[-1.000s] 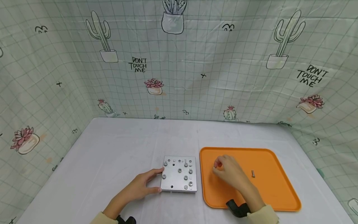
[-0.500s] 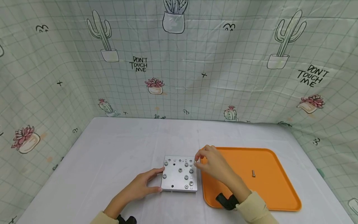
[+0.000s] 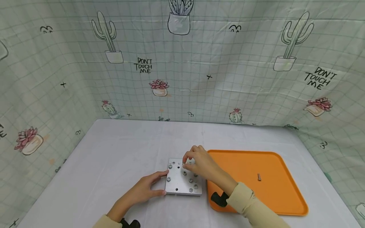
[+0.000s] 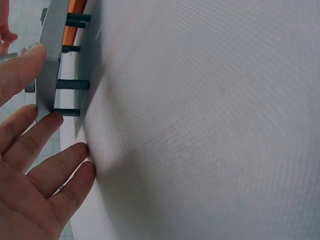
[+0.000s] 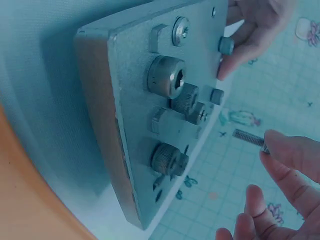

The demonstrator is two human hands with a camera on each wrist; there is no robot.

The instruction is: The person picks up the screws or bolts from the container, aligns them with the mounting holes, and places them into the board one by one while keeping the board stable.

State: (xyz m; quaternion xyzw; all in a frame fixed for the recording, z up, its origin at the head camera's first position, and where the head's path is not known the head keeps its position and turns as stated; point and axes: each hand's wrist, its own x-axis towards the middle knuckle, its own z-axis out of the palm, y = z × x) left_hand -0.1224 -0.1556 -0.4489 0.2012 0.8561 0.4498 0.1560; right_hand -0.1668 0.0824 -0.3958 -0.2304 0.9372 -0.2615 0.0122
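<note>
A square silver metal plate (image 3: pixel 177 179) with holes and several socket head screws lies on the cloth. In the left wrist view, threaded screw shanks (image 4: pixel 73 84) stick out from its underside. My left hand (image 3: pixel 144 189) touches the plate's left edge, thumb near the front corner and index finger farther back, fingers spread. Over the plate's far part, my right hand (image 3: pixel 203 163) pinches a screw (image 5: pixel 248 137) between thumb and index finger. The right wrist view shows its threaded end poking out past the fingertips, apart from the plate; its head is mostly covered.
Right of the plate, an orange tray (image 3: pixel 279 190) holds one loose screw (image 3: pixel 259 177). A white cloth (image 3: pixel 137 142) covers the table, with a printed curtain (image 3: pixel 199 95) along the back and sides. Each wrist bears a black camera mount (image 3: pixel 219 199).
My right hand has moved left from over the tray to above the plate, carrying the pinched screw. The left hand and plate have stayed in place.
</note>
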